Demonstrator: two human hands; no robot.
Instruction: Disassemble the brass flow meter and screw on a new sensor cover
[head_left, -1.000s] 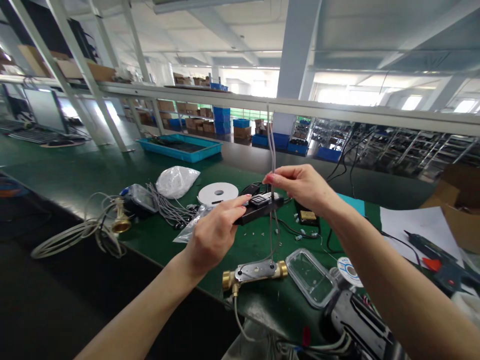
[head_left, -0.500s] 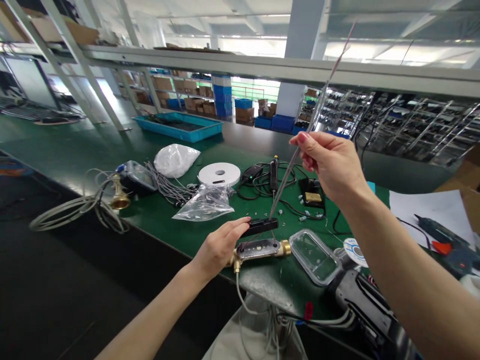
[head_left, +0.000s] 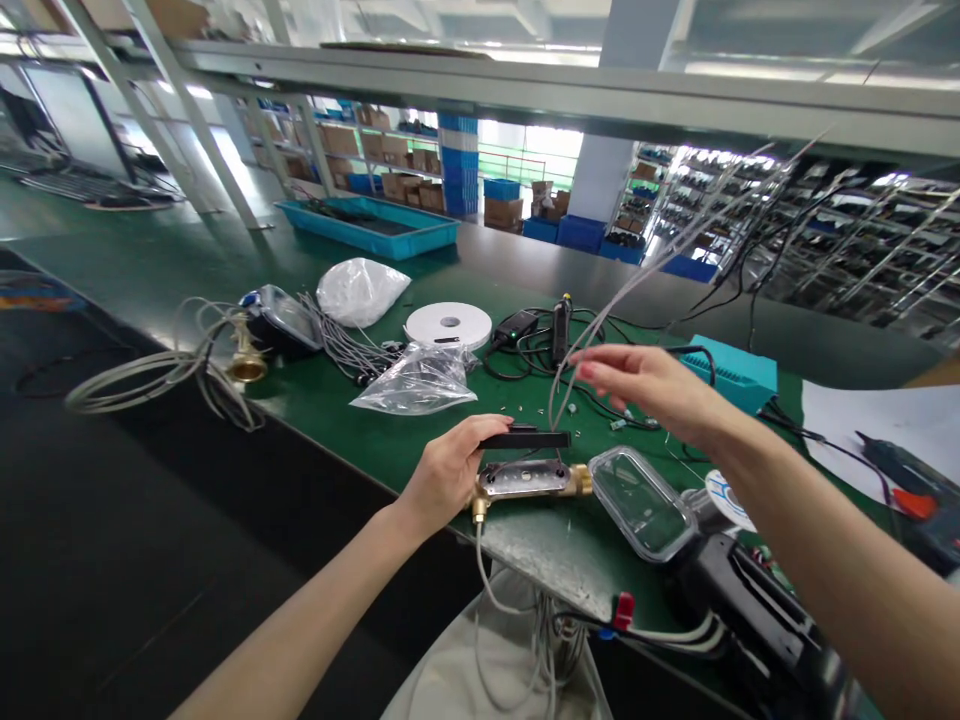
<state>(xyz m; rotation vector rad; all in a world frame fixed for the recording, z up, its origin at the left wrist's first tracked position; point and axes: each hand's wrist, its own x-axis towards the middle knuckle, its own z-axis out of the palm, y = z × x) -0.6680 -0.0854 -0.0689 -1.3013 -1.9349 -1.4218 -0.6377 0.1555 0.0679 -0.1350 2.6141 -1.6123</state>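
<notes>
My left hand (head_left: pixel 444 468) is closed around the left end of a flat black bar-shaped cover (head_left: pixel 536 440), tilted just above a brass pipe fitting (head_left: pixel 581 480). The fitting's oblong metal recess (head_left: pixel 525 478) faces up, with a dark port near each end and thin leads rising from it. Long thin grey wires (head_left: pixel 637 280) stand up from the cover and curve off to the upper right. My right hand (head_left: pixel 645 382) is beside their lower part, fingers stretched out, fingertips at the wires without a visible firm pinch. A grey cable (head_left: pixel 480 560) hangs from the fitting's side connector.
A clear plastic lid (head_left: pixel 645 505) and a black device (head_left: pixel 765 610) lie right of the fitting. Behind are a plastic bag (head_left: pixel 420 380), white reel (head_left: pixel 448 324), soldering iron (head_left: pixel 561 330) and teal box (head_left: pixel 731 373). A hot glue gun (head_left: pixel 915 500) lies far right; coiled cables (head_left: pixel 142 385) left.
My right hand has come down and right, its fingers straightening. The wires, upright and straight before, now curve over to the right. The left hand keeps the cover, now more level.
</notes>
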